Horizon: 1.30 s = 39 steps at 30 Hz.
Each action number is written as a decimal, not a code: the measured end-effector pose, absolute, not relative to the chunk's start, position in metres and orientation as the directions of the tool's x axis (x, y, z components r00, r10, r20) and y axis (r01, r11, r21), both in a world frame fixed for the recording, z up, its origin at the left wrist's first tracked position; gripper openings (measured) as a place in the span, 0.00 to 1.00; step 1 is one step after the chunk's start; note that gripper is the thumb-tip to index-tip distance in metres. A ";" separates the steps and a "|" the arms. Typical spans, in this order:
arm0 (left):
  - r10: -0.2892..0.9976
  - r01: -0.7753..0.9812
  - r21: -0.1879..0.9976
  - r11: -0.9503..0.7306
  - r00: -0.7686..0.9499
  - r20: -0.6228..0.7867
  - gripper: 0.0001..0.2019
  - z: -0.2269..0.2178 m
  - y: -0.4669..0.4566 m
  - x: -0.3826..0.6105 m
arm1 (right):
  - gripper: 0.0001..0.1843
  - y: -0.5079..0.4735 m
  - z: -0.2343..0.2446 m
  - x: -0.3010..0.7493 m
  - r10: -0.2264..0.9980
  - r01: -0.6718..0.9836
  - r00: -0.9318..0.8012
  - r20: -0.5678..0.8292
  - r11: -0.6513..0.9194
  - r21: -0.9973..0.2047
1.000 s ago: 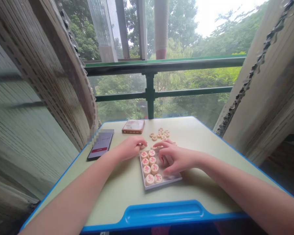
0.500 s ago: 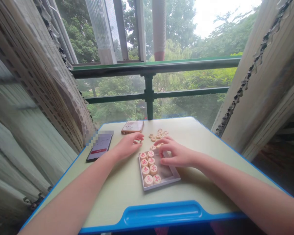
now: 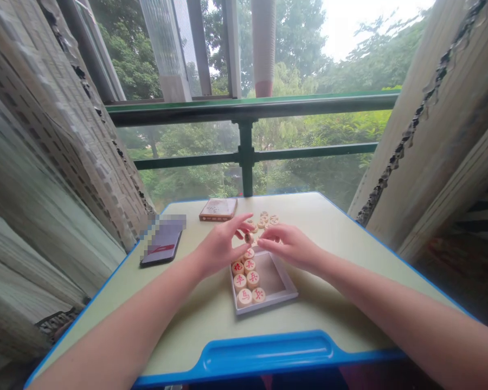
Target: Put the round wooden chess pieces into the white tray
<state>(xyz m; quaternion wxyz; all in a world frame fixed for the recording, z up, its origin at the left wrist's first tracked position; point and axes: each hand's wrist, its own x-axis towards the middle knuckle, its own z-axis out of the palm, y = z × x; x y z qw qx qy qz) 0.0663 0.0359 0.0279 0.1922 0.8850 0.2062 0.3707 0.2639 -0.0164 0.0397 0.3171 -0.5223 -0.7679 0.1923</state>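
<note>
One xiangqi piece (image 3: 248,238), a pale wooden disc, sits raised between the fingertips of both hands, just above the far end of the white tray (image 3: 285,286). The left hand (image 3: 217,249) comes in from the left with its fingers fanned out, thumb low and forefinger stretched over the disc. The right hand (image 3: 295,247) meets it from the other side, fingers loosely curled and their tips pointing at the same disc. Which grip actually carries the disc cannot be told; neither hand is clenched.

Below the hands, the shallow tray lies flat on the tabletop (image 3: 341,238). Its left half holds two columns of red-marked pieces (image 3: 252,278), lying face up and touching one another; its right half is bare. Beyond the fingers, a loose cluster of pieces (image 3: 267,220) lies on the tabletop. A flat wooden box (image 3: 218,209) rests near the far edge, to the left of the cluster. A dark phone (image 3: 162,245) lies well apart at the left edge. The tabletop is pale green with a blue rim and a blue groove (image 3: 268,355) along the near side. A green railing (image 3: 248,157) crosses the window behind.
</note>
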 end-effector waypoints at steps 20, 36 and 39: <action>0.520 0.334 0.403 -0.852 0.639 0.567 0.13 0.037 0.027 0.066 | 0.08 -0.019 0.044 0.262 0.968 0.432 -0.204 0.146 0.223 -0.874; 0.704 0.542 0.450 -0.710 0.571 0.423 0.17 0.033 0.046 0.058 | 0.13 0.006 0.040 0.297 0.955 0.888 0.056 0.290 0.085 -0.452; 0.759 0.590 0.486 -0.645 0.570 0.315 0.21 0.024 0.063 0.051 | 0.15 0.021 0.036 0.320 0.967 0.939 0.147 0.209 -0.070 -0.336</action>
